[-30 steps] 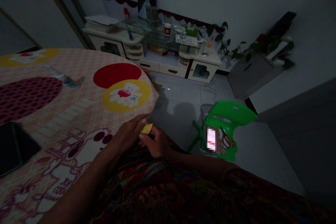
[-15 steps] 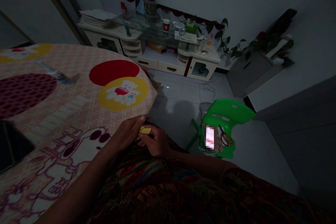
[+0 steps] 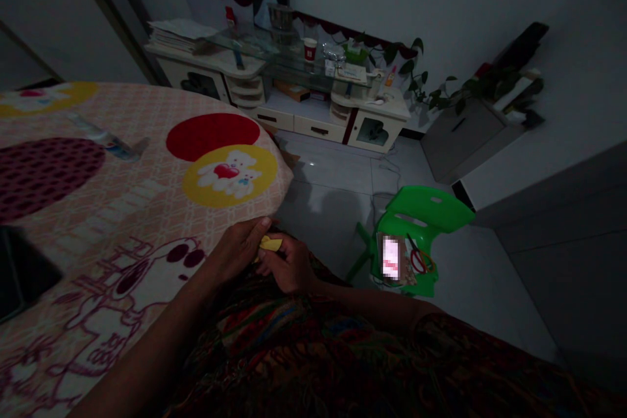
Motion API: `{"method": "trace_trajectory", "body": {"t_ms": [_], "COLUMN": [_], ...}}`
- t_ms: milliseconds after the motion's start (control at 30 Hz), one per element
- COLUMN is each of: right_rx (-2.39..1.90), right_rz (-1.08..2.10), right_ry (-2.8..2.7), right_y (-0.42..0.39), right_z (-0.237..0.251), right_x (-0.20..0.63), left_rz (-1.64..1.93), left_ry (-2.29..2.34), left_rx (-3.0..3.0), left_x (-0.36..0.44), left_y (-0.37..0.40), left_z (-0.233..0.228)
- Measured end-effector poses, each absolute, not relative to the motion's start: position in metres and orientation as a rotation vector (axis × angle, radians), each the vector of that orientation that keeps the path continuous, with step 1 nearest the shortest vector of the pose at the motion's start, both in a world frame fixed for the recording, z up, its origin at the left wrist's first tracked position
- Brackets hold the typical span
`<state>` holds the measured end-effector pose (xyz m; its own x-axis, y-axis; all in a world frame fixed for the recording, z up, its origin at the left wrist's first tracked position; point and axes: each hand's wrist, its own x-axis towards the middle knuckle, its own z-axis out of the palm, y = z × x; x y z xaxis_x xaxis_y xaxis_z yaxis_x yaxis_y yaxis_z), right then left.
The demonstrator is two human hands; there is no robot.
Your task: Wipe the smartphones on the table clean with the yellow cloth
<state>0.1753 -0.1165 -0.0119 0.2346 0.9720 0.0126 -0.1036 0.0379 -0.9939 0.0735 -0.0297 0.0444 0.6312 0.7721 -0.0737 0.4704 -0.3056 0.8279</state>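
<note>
The left hand (image 3: 238,247) and right hand (image 3: 292,266) meet (forearms (image 3: 169,313) slanting inward), both pinching a small yellow piece (image 3: 272,244).

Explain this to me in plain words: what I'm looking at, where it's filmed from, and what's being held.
There is no machine here, only a person's two bare hands. The view comes from a camera worn on the head, looking forward and down. The left hand and right hand meet around a small, thin yellow piece; its material is hard to tell. To the left is a pink patterned cloth. On it are a clear bottle with a bluish label and a dark, flat object, cut off by the frame. To the right, a green plastic chair bears a bright, blurred-out screen and red-and-orange-handled scissors.
</note>
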Motion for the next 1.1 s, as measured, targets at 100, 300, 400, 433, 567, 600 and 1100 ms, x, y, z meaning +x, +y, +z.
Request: {"method": "trace_trajectory", "body": {"t_ms": [100,300,400,433,567,600,1100], "right_rx": [-1.229,-1.221,-1.219,-1.22,-1.24,-1.251,-1.26], "right_rz": [1.065,1.073,1.062,1.063,1.079,1.083,0.833], "right_ry": [-0.966,-0.966,-0.991,-0.995,-0.977,-0.977,-1.56], "right_y": [-0.116,-0.117,-0.117,-0.117,-0.117,-0.117,-0.058], "right_z": [-0.012,-0.013,-0.014,-0.014,-0.008,-0.005,0.028], "right_x": [0.175,0.174,0.174,0.174,0.175,0.176,0.17], "left_rz": [0.426,0.415,0.426,0.429,0.43,0.437,0.755], "left_ry": [1.006,1.005,0.995,0.995,1.0,0.996,1.217], "left_rx": [1.949,1.939,1.933,1.932,1.922,1.914,1.849], "left_x": [0.075,0.073,0.072,0.072,0.072,0.072,0.01], "left_y": [-0.03,-0.029,-0.029,-0.029,-0.029,-0.029,-0.022], "left_z": [0.046,0.043,0.04,0.04,0.043,0.044,0.044]}}
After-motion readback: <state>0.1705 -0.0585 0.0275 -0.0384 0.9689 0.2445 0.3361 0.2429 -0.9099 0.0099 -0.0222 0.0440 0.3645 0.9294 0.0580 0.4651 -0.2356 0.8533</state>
